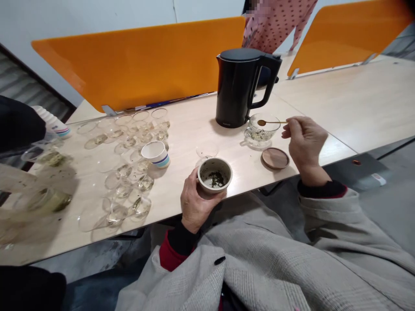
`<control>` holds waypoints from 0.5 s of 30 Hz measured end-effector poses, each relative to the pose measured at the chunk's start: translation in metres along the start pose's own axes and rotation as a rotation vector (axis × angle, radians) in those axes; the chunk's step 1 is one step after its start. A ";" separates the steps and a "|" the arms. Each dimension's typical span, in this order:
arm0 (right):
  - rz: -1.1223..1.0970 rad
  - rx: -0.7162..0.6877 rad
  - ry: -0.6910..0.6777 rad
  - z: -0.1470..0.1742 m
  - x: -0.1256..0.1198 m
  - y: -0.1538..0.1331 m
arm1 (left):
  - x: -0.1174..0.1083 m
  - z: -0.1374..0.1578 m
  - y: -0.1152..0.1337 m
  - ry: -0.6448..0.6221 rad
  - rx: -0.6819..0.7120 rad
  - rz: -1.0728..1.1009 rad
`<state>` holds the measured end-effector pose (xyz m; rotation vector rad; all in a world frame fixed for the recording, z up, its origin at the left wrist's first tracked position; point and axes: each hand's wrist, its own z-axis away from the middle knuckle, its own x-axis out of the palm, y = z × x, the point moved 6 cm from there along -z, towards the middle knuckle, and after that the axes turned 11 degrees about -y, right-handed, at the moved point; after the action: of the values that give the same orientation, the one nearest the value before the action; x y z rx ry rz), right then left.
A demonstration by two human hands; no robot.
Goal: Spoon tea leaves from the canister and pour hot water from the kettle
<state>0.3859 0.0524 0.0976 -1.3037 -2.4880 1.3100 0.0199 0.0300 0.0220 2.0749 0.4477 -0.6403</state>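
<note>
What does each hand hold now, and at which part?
The left hand grips the ceramic cup around its side wall. The right hand pinches the small spoon at the handle's end, bowl over the glass cup.

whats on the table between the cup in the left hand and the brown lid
Bare tabletop, in the head view. Nothing stands between the ceramic cup held by the left hand and the brown lid.

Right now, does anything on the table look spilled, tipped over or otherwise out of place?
Yes. Many small glass cups crowd the left of the table, several lying on their sides with leaves and liquid inside. A paper cup among them leans. Near the right hand, a round lid lies off its glass cup.
</note>
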 end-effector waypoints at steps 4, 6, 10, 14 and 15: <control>0.127 0.012 -0.161 -0.012 0.015 0.031 | 0.001 -0.001 -0.002 -0.007 -0.046 -0.059; 0.135 -0.016 -0.196 -0.017 0.018 0.038 | 0.002 -0.001 -0.002 -0.017 -0.056 -0.066; 0.219 -0.071 -0.184 -0.013 0.006 0.032 | 0.002 -0.002 0.000 -0.032 -0.055 -0.065; 0.460 -0.022 -0.060 0.021 -0.023 0.012 | 0.004 -0.004 0.002 -0.042 -0.060 -0.068; 0.493 -0.012 -0.055 0.032 -0.027 0.008 | 0.005 -0.005 0.003 -0.041 -0.062 -0.068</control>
<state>0.3965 0.0153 0.0801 -1.9986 -2.2908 1.4226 0.0266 0.0332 0.0232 1.9916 0.5099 -0.6996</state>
